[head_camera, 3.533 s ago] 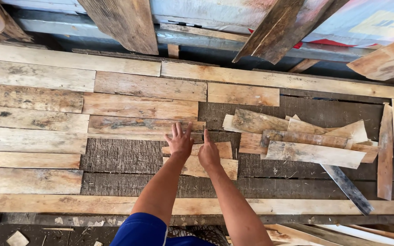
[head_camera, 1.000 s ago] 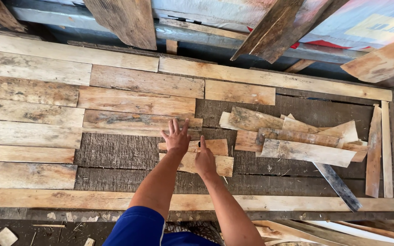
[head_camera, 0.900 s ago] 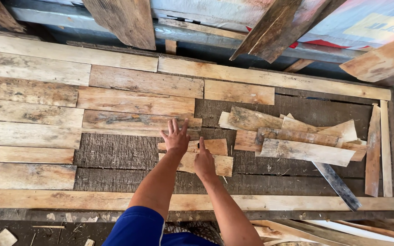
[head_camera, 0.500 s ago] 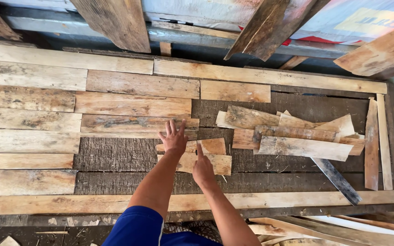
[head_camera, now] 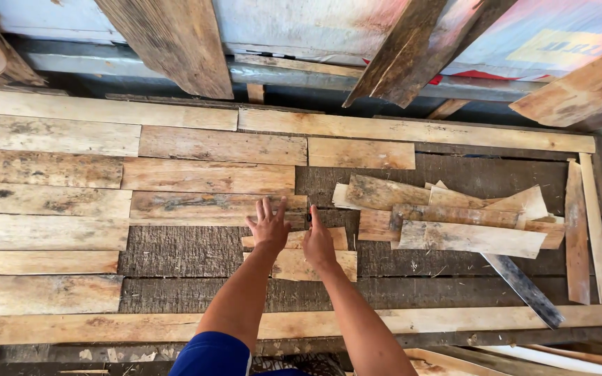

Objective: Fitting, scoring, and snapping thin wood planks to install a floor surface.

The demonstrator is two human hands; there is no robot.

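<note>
Two short, pale wooden boards lie under the hands near the middle of the big wooden frame (head_camera: 426, 132). The upper short board (head_camera: 336, 239) sits just above the lower short board (head_camera: 315, 264), and both rest on the dark, rough backing (head_camera: 182, 251) of the frame.

The left hand (head_camera: 269, 226) lies flat, palm down, fingers (head_camera: 267, 208) spread wide and pointing away from the person. Its fingertips reach the edge of the grey-stained plank (head_camera: 196, 207) that ends just left of the short boards; the heel of the hand rests on the left end of the upper short board. It grips nothing.

The right hand (head_camera: 318, 242) lies just right of the left hand, pressed down on the two short boards, fingers close together. Whether it pinches a board edge or only presses cannot be told.

Left of the short boards, long planks (head_camera: 43, 202) lie side by side in rows, filling that part of the frame. Right of the short boards, a loose pile of offcuts (head_camera: 454, 219) lies crisscrossed on the backing, well apart from the hands. A dark narrow strip (head_camera: 524, 289) lies slanted below that pile. Two thin slats (head_camera: 578, 230) stand lengthwise at the frame's far right end. Below the short boards, a long pale plank (head_camera: 454, 322) runs along the near edge.
</note>
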